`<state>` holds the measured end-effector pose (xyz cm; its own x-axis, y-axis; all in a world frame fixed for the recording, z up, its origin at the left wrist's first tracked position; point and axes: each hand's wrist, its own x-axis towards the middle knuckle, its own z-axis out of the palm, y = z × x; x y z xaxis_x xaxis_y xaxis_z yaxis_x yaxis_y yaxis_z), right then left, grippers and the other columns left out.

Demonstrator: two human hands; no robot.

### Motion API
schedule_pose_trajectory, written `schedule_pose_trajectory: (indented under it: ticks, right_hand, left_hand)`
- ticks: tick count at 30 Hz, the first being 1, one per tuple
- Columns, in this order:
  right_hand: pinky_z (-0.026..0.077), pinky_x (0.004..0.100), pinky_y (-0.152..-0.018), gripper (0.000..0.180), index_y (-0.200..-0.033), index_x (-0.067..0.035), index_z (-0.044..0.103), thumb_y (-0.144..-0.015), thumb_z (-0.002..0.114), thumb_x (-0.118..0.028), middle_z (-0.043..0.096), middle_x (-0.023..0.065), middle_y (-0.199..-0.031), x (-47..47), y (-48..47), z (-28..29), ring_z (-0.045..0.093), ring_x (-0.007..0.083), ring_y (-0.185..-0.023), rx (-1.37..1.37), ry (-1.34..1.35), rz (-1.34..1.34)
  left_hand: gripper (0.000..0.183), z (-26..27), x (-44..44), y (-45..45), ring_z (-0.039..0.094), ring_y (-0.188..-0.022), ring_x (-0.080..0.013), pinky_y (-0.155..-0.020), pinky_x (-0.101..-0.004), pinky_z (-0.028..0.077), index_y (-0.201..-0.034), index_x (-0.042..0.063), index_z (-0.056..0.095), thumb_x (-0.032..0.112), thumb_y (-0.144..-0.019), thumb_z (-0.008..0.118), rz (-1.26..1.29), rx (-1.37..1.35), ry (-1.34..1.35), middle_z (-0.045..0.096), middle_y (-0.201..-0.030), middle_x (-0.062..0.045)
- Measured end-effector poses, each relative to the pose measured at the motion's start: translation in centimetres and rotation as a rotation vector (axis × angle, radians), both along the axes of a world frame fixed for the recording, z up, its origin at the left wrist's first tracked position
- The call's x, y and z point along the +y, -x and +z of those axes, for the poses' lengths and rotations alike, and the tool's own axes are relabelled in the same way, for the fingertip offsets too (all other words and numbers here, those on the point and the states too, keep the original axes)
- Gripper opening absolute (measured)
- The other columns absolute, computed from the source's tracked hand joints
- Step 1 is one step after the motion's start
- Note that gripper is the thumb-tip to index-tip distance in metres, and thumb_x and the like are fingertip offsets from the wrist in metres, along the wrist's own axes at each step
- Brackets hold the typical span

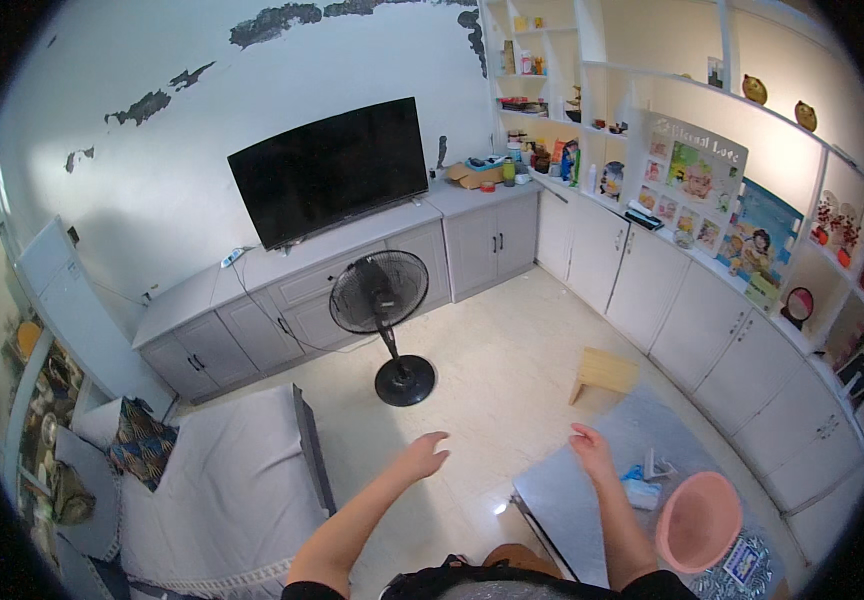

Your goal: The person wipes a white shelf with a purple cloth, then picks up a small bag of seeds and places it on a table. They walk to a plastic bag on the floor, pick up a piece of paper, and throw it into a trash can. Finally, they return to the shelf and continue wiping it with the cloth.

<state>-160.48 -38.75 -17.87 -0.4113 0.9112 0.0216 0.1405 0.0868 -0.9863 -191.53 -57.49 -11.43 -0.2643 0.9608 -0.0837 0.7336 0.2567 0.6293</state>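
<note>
My left hand (426, 454) hangs in the air above the pale floor, holding nothing, its thumb and index finger apart. Over the far left part of a grey tabletop (559, 495) I hold my right hand (591, 450), also without anything in it; its fingers are loosely bent. To the right of my right forearm lie a blue-and-white packet (640, 491) and a small whitish object (658, 466) that I cannot make out. A pink plastic basin (700, 517) stands farther right. Beside it is a heap of small shiny silvery pieces (717, 579) with a printed card (742, 562) on top.
A black pedestal fan (404, 380) stands ahead on the floor, its cord running left. Near the table's far edge is a wooden stool (606, 370). A cloth-covered sofa (222, 465) lies left. Low cabinets (469, 247) line the walls, one bearing a television (334, 169).
</note>
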Motion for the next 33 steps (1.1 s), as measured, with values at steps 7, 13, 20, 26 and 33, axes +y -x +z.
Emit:
schedule_pose_trajectory:
  ticks: [7, 13, 20, 26, 33]
  right_hand:
    - [0.044, 0.025, -0.067, 0.034, -0.109, -0.004, 0.058, -0.078, 0.062, -0.015, 0.06, 0.0045, -0.096, 9.3, 5.8, -0.5, 0.054, 0.0117, -0.079, 0.022, 0.16, -0.246]
    - [0.044, 0.025, -0.067, 0.032, -0.109, -0.006, 0.057, -0.079, 0.061, -0.017, 0.06, 0.0022, -0.096, 20.9, 11.9, -2.1, 0.055, 0.0119, -0.08, 0.035, 0.214, -0.303]
    - [0.045, 0.0237, -0.069, 0.032, -0.107, -0.005, 0.059, -0.076, 0.063, -0.013, 0.062, 0.0043, -0.084, 32.7, 19.5, -1.1, 0.055, 0.0106, -0.075, 0.008, 0.138, -0.307]
    - [0.045, 0.0233, -0.066, 0.035, -0.112, -0.007, 0.057, -0.078, 0.061, -0.013, 0.061, 0.0039, -0.094, 41.7, 20.2, -0.4, 0.055, 0.0104, -0.08, -0.02, 0.149, -0.475]
    - [0.046, 0.0253, -0.068, 0.035, -0.112, -0.006, 0.057, -0.078, 0.06, -0.014, 0.06, 0.0039, -0.103, 49.3, 18.6, 0.3, 0.056, 0.0129, -0.087, 0.046, 0.171, -0.639]
  left_hand:
    - [0.043, -1.7, 15.1, 7.7, 0.047, -0.11, -0.0321, -0.095, -0.0373, 0.038, -0.116, 0.005, 0.051, 0.024, -0.079, 0.058, -0.258, -0.028, -0.044, 0.051, -0.118, -0.018]
    - [0.041, -1.7, 27.1, 15.2, 0.049, -0.107, -0.0305, -0.092, -0.036, 0.04, -0.114, 0.003, 0.052, 0.023, -0.078, 0.06, -0.296, -0.002, 0.021, 0.052, -0.116, -0.018]
    - [0.04, -1.1, 40.7, 21.2, 0.046, -0.111, -0.0313, -0.095, -0.0363, 0.037, -0.11, 0.001, 0.054, 0.022, -0.077, 0.061, -0.307, -0.074, 0.036, 0.052, -0.116, -0.018]
    - [0.04, -2.9, 54.7, 24.0, 0.051, -0.106, -0.0313, -0.091, -0.0365, 0.041, -0.11, 0.002, 0.055, 0.023, -0.077, 0.062, -0.408, -0.144, 0.094, 0.053, -0.115, -0.018]
    - [0.038, -6.7, 73.0, 23.8, 0.06, -0.088, -0.0264, -0.077, -0.0335, 0.049, -0.112, 0.005, 0.055, 0.024, -0.079, 0.061, -0.648, -0.056, 0.032, 0.058, -0.109, -0.014]
